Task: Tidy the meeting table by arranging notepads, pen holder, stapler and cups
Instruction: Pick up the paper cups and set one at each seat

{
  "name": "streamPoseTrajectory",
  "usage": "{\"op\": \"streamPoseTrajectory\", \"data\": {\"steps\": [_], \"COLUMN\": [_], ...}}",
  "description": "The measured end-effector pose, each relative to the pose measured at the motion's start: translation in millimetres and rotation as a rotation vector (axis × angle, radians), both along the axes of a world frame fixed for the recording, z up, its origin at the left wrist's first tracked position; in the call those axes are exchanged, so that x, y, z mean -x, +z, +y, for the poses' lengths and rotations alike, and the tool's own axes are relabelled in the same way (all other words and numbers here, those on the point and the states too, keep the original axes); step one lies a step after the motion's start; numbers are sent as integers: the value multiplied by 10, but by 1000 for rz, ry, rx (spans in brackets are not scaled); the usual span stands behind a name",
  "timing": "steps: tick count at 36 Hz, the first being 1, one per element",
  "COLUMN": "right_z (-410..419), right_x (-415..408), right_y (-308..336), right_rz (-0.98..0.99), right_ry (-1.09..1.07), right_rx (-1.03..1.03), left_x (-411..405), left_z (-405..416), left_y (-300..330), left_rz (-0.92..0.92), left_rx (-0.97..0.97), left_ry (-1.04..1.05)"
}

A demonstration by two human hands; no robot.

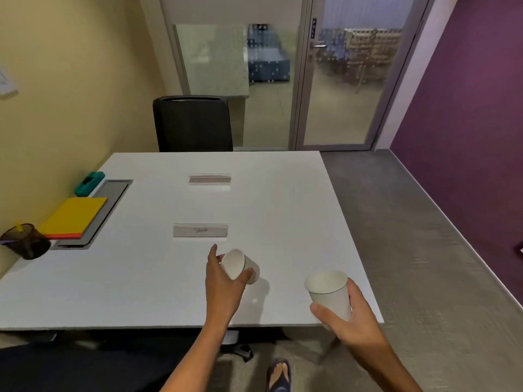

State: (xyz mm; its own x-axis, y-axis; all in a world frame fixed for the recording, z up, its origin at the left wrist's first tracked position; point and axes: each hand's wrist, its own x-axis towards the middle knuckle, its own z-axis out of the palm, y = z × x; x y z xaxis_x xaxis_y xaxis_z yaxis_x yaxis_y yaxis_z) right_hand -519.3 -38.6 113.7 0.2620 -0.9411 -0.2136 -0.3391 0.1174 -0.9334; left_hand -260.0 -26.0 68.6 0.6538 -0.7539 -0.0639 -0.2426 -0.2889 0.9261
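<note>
My left hand point(223, 281) grips a white paper cup point(236, 264) tilted on its side, mouth facing me, just above the white table point(141, 292). My right hand point(351, 318) holds a second white paper cup point(329, 292) upright over the table's near right corner. At the left edge lie a stack of yellow and orange notepads point(73, 217), a black mesh pen holder point(25, 241) and a green stapler point(89, 183).
Two name plates stand mid-table, one near point(200, 230) and one far point(209, 179). A grey cable hatch point(104, 210) sits beside the notepads. A black chair point(192, 123) stands at the far side; a glass door point(348, 80) is behind. My sandalled foot point(278, 374) is on the floor.
</note>
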Motion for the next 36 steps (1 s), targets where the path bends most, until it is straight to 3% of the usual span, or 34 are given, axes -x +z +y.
{"op": "streamPoseTrajectory", "data": {"steps": [16,25,34,36], "right_z": [-1785,-2186,-2495,-2554], "right_x": [-444,-519,-491,-486], "right_y": [-191,-319,-287,-286], "right_rz": [125,139,138,132], "right_ry": [166,240,302,312], "right_rx": [-127,-196,-199,-195], "left_x": [-612,-567,-436,-406], "left_z": [-1489,-1706,-1752,-1750], "left_y": [-1019,-1294,-1285,-1306], "left_rz": [-209,-97,-224,-324], "left_rx": [-215,-260,-352,-392], "left_ry": [54,70,46,10]}}
